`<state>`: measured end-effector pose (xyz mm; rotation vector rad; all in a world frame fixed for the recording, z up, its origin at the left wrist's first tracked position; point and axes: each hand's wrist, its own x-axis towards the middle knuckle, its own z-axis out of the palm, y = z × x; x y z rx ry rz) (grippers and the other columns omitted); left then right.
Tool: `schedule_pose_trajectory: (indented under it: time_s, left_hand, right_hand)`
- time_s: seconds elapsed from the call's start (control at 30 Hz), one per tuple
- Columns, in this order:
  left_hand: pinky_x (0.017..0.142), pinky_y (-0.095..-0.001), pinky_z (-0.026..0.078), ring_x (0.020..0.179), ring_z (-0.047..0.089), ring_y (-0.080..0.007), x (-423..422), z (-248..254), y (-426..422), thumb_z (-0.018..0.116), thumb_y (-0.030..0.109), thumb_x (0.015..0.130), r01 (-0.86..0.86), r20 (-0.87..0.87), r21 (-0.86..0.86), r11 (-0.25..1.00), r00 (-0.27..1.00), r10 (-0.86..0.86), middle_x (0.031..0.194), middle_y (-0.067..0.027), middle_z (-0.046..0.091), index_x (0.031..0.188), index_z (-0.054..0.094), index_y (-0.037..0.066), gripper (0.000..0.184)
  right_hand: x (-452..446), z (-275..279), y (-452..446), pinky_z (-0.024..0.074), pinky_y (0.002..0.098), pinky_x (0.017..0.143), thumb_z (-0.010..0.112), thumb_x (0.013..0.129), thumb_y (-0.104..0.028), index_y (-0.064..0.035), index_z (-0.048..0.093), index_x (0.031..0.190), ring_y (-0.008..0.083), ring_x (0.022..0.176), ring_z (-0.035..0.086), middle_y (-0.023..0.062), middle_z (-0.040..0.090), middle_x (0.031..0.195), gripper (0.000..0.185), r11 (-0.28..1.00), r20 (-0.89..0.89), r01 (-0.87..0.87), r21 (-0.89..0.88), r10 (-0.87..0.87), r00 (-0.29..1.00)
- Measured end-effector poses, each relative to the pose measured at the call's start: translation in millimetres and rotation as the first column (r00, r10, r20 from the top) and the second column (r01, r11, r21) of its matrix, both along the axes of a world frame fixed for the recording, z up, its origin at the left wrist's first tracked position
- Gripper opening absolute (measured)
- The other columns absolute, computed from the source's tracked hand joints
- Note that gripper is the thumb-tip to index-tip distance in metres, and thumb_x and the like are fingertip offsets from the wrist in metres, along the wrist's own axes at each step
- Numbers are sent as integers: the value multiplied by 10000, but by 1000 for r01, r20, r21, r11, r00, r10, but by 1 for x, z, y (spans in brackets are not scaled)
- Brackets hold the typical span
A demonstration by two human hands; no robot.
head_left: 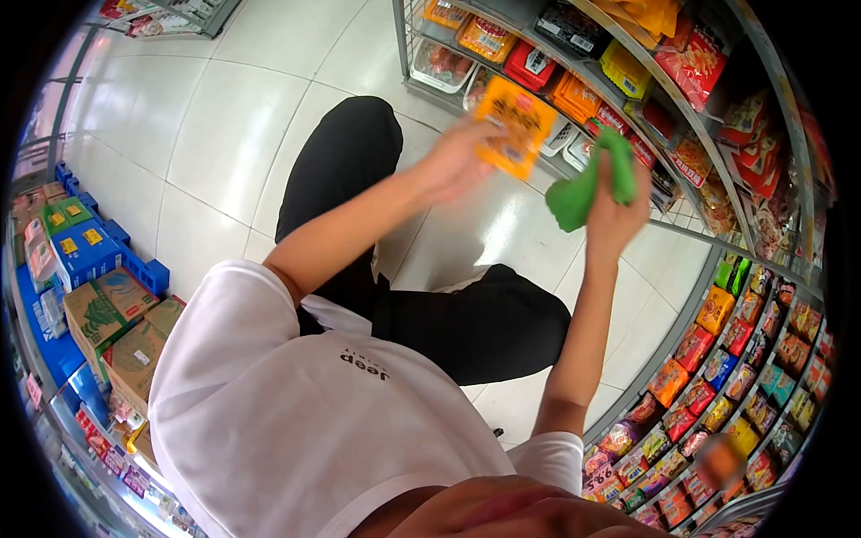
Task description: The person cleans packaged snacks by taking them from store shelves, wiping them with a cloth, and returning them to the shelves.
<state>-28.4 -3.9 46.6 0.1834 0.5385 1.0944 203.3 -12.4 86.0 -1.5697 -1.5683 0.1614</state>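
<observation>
- At far left, cardboard boxes (112,309) are set side by side.
- Before the shelves (695,117), an orange packet (518,121) (blurred slightly) is pinched by the left hand (456,163).
- Farther right, a bunched green cloth (574,199) is gripped in the right hand (619,211), near the shelves.

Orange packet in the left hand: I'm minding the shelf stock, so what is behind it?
Past the edges of the orange packet show tiled floor, a red pack and orange packs. Whatever sits directly behind it is covered and can't be seen.
</observation>
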Motion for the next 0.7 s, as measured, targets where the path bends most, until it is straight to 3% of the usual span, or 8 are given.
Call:
schedule_pose_trajectory:
  time_s: [0.03, 0.1, 0.2, 0.23, 0.33, 0.47, 0.6, 0.7]
  left_hand:
    - [1105, -425, 492, 1258, 612, -267, -10, -12, 10, 564, 87, 1007, -52, -121, 44, 998, 991, 57, 1375, -153, 581, 1445, 404, 18, 471]
    - [991, -409, 547, 1138, 634, -250, -33, -25, 37, 580, 32, 979, -124, -281, 104, 987, 948, 149, 1275, -142, 602, 1414, 405, 33, 469]
    - [807, -357, 568, 967, 650, -216, -66, -47, 80, 638, 47, 952, -172, -635, 143, 975, 740, 223, 1138, -132, 627, 1390, 401, 35, 498]
    - [754, -342, 554, 1014, 660, -219, -76, -62, 94, 672, 78, 948, -144, -696, 206, 968, 674, 248, 1165, -174, 635, 1390, 401, 4, 524]
    - [778, -360, 569, 1051, 665, -237, -89, -62, 125, 676, 77, 949, -107, -752, 231, 967, 611, 247, 1196, -187, 640, 1409, 393, -25, 549]
    - [851, -388, 590, 1068, 669, -256, -94, -71, 151, 674, 74, 954, -175, -741, 326, 929, 563, 366, 1229, -179, 636, 1403, 449, -57, 520]
    - [910, -465, 542, 1028, 668, -455, -86, -81, 166, 599, 48, 896, -231, -675, 511, 828, 489, 552, 1077, -271, 692, 1167, 629, -33, 284]
    - [939, -460, 536, 1036, 664, -448, -84, -118, 193, 563, -17, 885, -124, -605, 709, 694, 399, 689, 1098, -269, 677, 1188, 585, -40, 304]
  right_hand:
    - [-3, 12, -5, 536, 383, 877, 785, 898, -136, 8, 689, 1159, 281, 950, 678, 127, 701, 1096, 313, 998, -237, 49, -25, -54, 970]
    - [-17, 44, -16, 524, 354, 883, 795, 921, -171, 30, 683, 1155, 244, 932, 665, 117, 699, 1073, 328, 987, -654, 127, -102, -163, 739]
    - [-22, 35, -21, 528, 327, 859, 806, 897, -125, 46, 683, 1138, 227, 912, 666, 119, 699, 1057, 320, 994, -365, -53, -96, 15, 931]
    - [-18, 22, -19, 532, 309, 815, 821, 866, -80, 52, 684, 1117, 214, 893, 667, 125, 696, 1046, 315, 993, -132, -117, -19, 114, 985]
    - [-30, 30, -21, 538, 317, 791, 832, 832, -43, 50, 689, 1104, 231, 876, 670, 127, 690, 1041, 320, 928, -62, -372, 21, 372, 926]
    - [-31, 32, -23, 541, 319, 786, 833, 817, -22, 51, 693, 1115, 244, 863, 672, 134, 689, 1028, 337, 929, -70, -369, 1, 368, 927]
    - [-28, 29, -22, 544, 318, 786, 833, 819, -24, 51, 695, 1122, 243, 868, 675, 135, 689, 1020, 342, 939, -63, -344, -2, 343, 937]
    - [-29, 29, -24, 544, 318, 789, 832, 819, -26, 45, 697, 1122, 247, 871, 679, 132, 690, 1021, 339, 933, -75, -359, -25, 356, 931]
